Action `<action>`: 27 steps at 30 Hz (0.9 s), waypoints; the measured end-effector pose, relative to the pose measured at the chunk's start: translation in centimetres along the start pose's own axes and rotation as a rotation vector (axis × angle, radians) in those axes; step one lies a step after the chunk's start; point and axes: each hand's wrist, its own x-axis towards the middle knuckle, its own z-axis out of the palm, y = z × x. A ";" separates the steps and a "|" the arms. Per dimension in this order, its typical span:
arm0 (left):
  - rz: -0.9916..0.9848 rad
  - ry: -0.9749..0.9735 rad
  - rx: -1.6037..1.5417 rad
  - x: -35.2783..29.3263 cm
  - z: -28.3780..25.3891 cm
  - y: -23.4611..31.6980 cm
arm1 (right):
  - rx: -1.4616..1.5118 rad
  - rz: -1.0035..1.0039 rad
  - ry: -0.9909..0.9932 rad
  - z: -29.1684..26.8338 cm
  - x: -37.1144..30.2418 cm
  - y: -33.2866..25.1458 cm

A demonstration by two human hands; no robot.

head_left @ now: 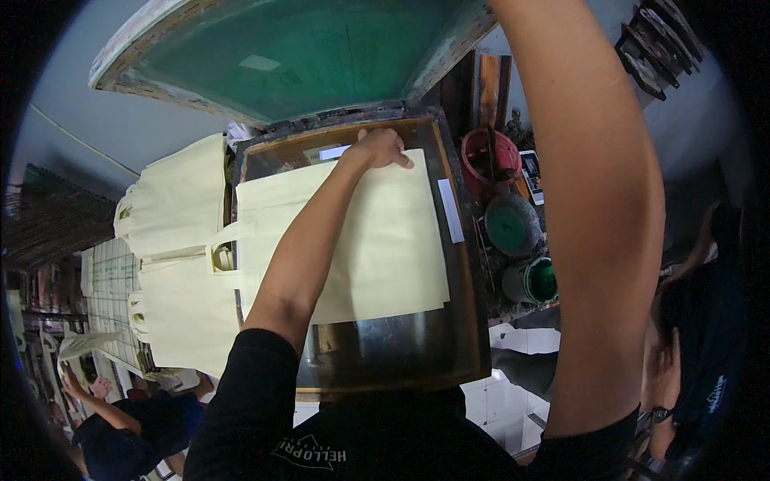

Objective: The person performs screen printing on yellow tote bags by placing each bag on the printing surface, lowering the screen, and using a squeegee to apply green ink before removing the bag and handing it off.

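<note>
Left hand pressed flat on the cream tote bag near the printing board's far edge; right hand out of view.

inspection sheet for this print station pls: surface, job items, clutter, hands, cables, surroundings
Surface: dark glossy platen, bare at its near edge.
Job's things: cream tote bag flat on platen; green mesh screen frame raised above it.
Clutter: stack of cream bags at left; red bucket and green ink tubs at right.
Grippers: left hand pressing the bag's far edge; right hand out of view, arm raised.
Cables: nothing seen.
Surroundings: other people at lower left and at right.
</note>
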 end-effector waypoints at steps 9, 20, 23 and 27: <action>0.119 0.552 0.112 -5.4 7.0 3.1 | 0.008 -0.057 0.001 -0.1 -0.1 0.5; -0.072 0.249 0.120 -6.5 8.1 5.8 | 0.065 -0.018 0.011 -0.8 -1.1 0.0; -0.124 0.227 0.102 -6.7 7.9 6.4 | 0.099 -0.021 -0.014 -0.9 -1.2 -0.1; -0.205 0.174 0.055 -6.7 7.7 7.0 | 0.091 -0.015 -0.054 -1.1 -1.3 -0.2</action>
